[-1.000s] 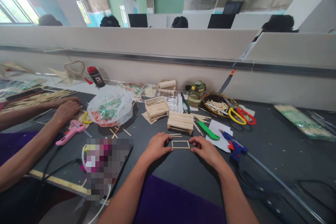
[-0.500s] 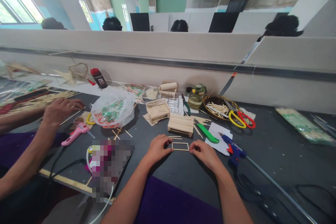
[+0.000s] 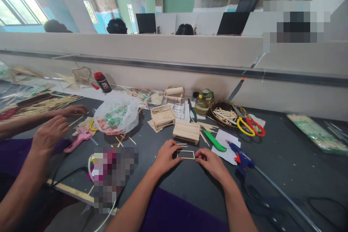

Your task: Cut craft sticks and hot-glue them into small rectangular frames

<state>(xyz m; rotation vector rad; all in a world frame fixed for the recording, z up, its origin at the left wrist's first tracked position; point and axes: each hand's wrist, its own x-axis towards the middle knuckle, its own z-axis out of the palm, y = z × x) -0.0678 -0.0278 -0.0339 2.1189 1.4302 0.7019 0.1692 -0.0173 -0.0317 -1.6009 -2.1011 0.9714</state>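
A small rectangular frame of thin wooden sticks (image 3: pixel 186 158) lies on the dark tabletop between my hands. Thumb and fingers of my left hand (image 3: pixel 166 157) grip its left end. My right hand (image 3: pixel 210 161) has its fingers pinched together at the right end, touching the corner. Just beyond the frame are a couple of loose sticks (image 3: pixel 182 144) and a small slatted stick model (image 3: pixel 186 131). A green utility knife (image 3: pixel 214 141) lies past my right hand, and a blue glue gun (image 3: pixel 243 156) rests to the right of it.
Behind stand another stick model (image 3: pixel 163 116), a jar (image 3: pixel 203 102) and a basket of sticks (image 3: pixel 225 114) with scissors (image 3: pixel 250 127). Left are a plastic bag (image 3: pixel 116 112), a pink glue gun (image 3: pixel 80 139) and a co-worker's hand (image 3: pixel 51 132). A packet (image 3: pixel 317 132) lies far right.
My left fingers have shifted slightly further over the frame's left end. The co-worker's nearer hand has moved left and toward the table's near edge, uncovering their other hand.
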